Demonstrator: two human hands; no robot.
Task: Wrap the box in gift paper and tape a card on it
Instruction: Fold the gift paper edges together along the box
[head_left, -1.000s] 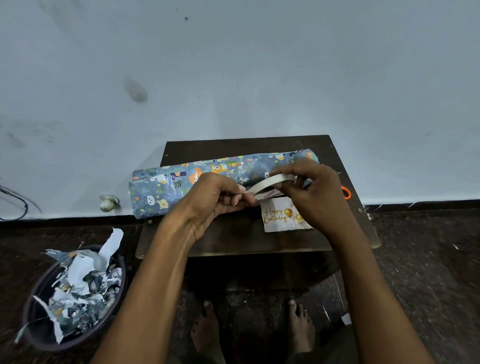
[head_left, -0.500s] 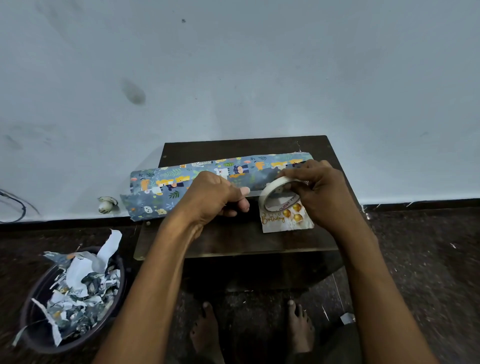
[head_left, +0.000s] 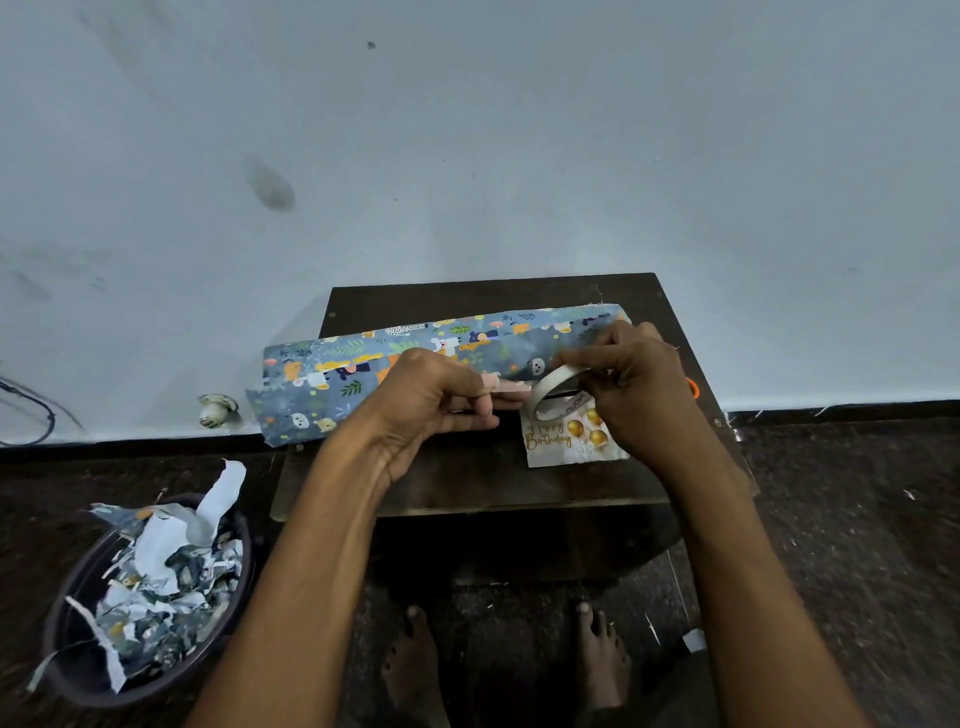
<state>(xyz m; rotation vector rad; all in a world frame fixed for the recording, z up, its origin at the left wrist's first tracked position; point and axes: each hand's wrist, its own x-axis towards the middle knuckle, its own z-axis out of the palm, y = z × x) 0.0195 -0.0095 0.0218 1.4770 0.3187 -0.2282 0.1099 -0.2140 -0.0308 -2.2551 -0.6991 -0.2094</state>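
Note:
A long box wrapped in blue animal-print gift paper (head_left: 363, 364) lies across the back of a small dark wooden table (head_left: 467, 483). In front of it, at the right, lies a white "Happy Birthday" card (head_left: 566, 441) with gold balloons. My right hand (head_left: 639, 395) grips a roll of clear tape (head_left: 556, 389) just above the card. My left hand (head_left: 436, 405) pinches the free end of the tape strip (head_left: 511, 385), pulled out a short way to the left of the roll.
A dark round bin (head_left: 150, 597) full of torn gift-paper scraps stands on the floor at the lower left. An orange handle (head_left: 692, 387) peeks out behind my right wrist. A pale wall rises right behind the table. My bare feet (head_left: 415, 665) stand under the table's front edge.
The roll has come down from over the box to just above the card. My left hand now draws a short strip of tape out to the left.

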